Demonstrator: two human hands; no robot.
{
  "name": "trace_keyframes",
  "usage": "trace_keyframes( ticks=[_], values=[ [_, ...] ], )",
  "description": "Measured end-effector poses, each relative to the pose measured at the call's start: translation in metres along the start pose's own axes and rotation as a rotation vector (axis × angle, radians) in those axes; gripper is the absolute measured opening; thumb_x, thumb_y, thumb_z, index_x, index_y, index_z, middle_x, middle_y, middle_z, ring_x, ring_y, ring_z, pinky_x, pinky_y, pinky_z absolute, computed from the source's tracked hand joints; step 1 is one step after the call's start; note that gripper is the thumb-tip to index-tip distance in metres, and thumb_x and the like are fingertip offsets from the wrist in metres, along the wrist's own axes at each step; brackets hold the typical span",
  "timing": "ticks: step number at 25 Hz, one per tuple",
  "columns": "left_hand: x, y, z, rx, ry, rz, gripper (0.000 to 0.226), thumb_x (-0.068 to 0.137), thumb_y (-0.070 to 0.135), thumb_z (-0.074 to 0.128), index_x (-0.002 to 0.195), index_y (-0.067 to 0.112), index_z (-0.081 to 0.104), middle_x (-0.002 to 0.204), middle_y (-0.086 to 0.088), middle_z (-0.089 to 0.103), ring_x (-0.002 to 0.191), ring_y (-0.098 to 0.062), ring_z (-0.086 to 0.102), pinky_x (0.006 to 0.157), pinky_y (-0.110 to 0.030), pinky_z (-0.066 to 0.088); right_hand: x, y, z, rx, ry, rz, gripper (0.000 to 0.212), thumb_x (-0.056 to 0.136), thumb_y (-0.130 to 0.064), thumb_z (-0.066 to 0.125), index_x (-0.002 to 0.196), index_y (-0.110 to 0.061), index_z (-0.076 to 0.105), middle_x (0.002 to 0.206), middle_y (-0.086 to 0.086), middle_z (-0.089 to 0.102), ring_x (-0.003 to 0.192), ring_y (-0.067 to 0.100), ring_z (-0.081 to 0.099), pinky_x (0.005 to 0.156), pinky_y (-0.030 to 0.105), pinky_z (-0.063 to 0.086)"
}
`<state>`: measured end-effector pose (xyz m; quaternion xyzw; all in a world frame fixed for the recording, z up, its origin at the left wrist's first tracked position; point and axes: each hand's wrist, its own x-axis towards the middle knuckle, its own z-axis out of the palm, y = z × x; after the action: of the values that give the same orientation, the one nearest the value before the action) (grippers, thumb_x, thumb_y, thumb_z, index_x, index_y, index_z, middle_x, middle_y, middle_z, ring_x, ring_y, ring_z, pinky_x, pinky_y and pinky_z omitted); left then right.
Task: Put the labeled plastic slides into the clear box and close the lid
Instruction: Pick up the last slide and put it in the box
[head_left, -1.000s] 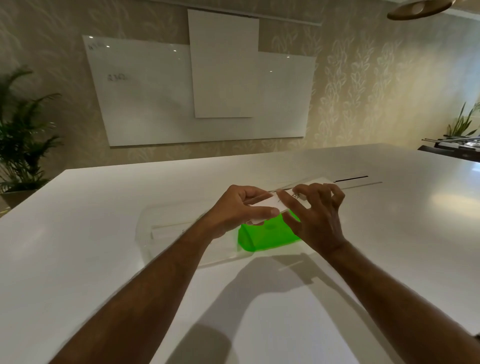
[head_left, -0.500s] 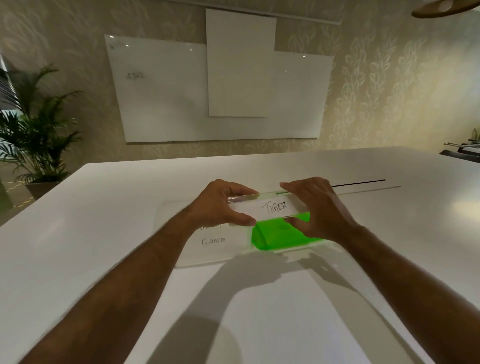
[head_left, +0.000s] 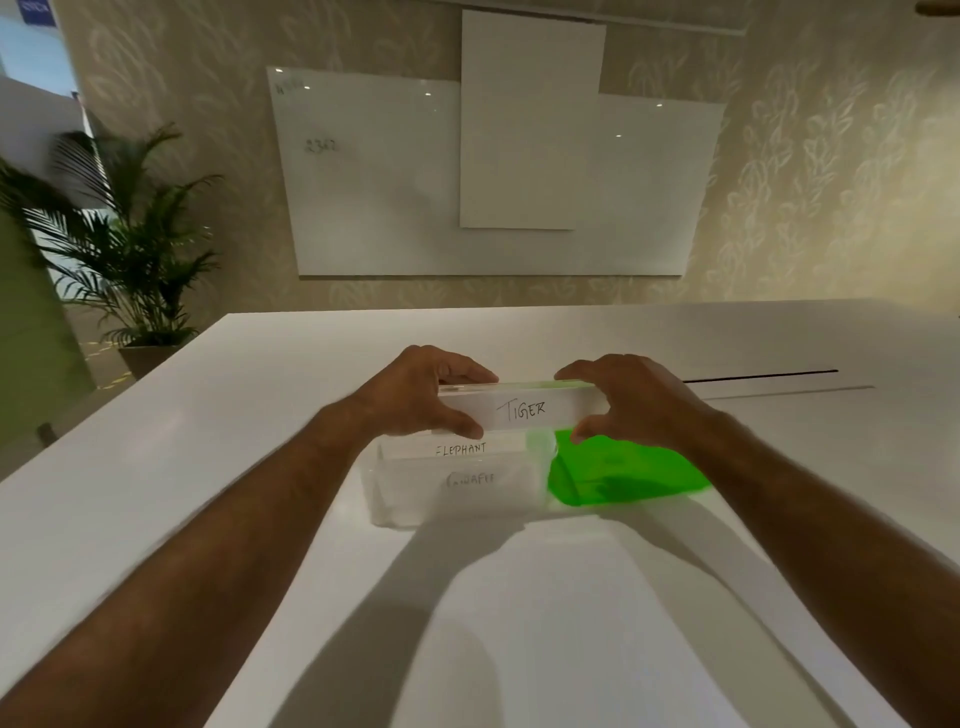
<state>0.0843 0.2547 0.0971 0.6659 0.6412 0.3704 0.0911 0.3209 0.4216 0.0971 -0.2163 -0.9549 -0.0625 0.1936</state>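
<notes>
On the white table, a clear box already holds slides marked ELEPHANT and, apparently, GIRAFFE. Just above it, the left hand and right hand pinch the TIGER slide by its ends. Right of the box lies a green lid, not yet closed.

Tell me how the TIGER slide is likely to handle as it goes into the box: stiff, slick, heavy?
The TIGER slide is probably stiff: it spans straight between the left hand and right hand, held only at its ends. It is likely light, since fingertip pinches carry it. Its glossy edge suggests it could slip above the clear box.
</notes>
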Motion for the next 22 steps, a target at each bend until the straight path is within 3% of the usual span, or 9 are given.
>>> trace_keyframes(
  ticks=[5,9,13,18,22],
  values=[
    [-0.003,-0.017,-0.021,0.133,-0.018,-0.031,0.059,0.062,0.018,0.093,0.116,0.023,0.071,0.107,0.013,0.07,0.094,-0.005,0.066,0.08,-0.01,0.053,0.033,-0.017,0.007,0.009,-0.03,-0.029,0.067,0.064,-0.049,0.082,0.124,-0.034,0.058,0.107,-0.002,0.073,0.094,0.023,0.063,0.082,0.036,0.051],
    [-0.001,-0.028,-0.032,0.244,-0.039,-0.072,0.057,0.062,0.019,0.093,0.114,0.021,0.072,0.109,0.007,0.073,0.097,-0.009,0.065,0.088,-0.021,0.051,0.054,-0.026,0.012,0.091,-0.11,-0.033,0.059,0.067,-0.041,0.082,0.123,-0.036,0.062,0.112,-0.006,0.072,0.081,0.012,0.055,0.085,0.034,0.049],
    [0.001,-0.037,-0.034,0.335,-0.108,-0.125,0.056,0.061,0.021,0.093,0.113,0.023,0.071,0.109,0.008,0.072,0.097,-0.008,0.064,0.083,-0.019,0.047,0.069,-0.031,0.021,0.143,-0.236,-0.059,0.05,0.071,-0.031,0.081,0.119,-0.031,0.067,0.114,-0.004,0.072,0.101,0.02,0.06,0.09,0.037,0.048],
    [0.004,-0.046,-0.03,0.424,-0.2,-0.2,0.056,0.064,0.023,0.091,0.116,0.024,0.069,0.113,0.008,0.071,0.105,-0.009,0.065,0.093,-0.03,0.054,0.084,-0.036,0.032,0.096,-0.381,-0.096,0.046,0.076,-0.027,0.078,0.12,-0.025,0.067,0.114,-0.002,0.072,0.102,0.019,0.062,0.089,0.032,0.049],
    [0.007,-0.049,-0.024,0.462,-0.285,-0.245,0.046,0.066,0.019,0.088,0.109,0.024,0.072,0.106,0.007,0.072,0.097,-0.009,0.066,0.09,-0.031,0.055,0.088,-0.042,0.043,0.087,-0.433,-0.102,0.042,0.076,-0.023,0.078,0.117,-0.025,0.069,0.11,-0.002,0.073,0.098,0.018,0.063,0.086,0.03,0.051]
  ],
)
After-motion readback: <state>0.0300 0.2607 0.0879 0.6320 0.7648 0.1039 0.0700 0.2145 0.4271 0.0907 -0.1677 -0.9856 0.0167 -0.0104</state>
